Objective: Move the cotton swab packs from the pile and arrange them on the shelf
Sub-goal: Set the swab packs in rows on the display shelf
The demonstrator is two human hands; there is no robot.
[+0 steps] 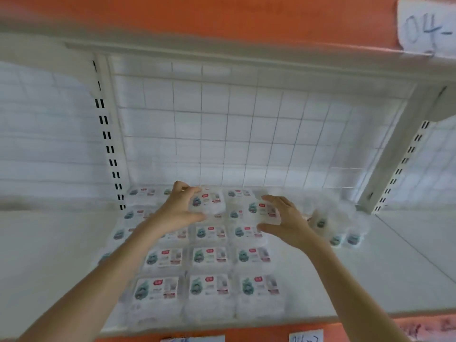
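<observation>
Placing step: the left hand (182, 208) grips one pack (207, 201), the right hand (283, 220) another pack (265, 212); next, setting both flat into the rows on the shelf (394, 267).

White metal shelving unit fills the view. Back panel (234, 124) is a white wire grid over a pale backing. Slotted uprights: one at left (108, 144), one at right (404, 159), both with paired dark slots. Upper shelf edge (222, 54) runs across the top, blurred. Orange fascia strip (197, 13) above it, carrying a white paper label (428, 25) with handwritten "04-". Second orange strip (259, 335) along the bottom, with a small paper tag (306, 336). Light even, diffuse, no hard shadows.
</observation>
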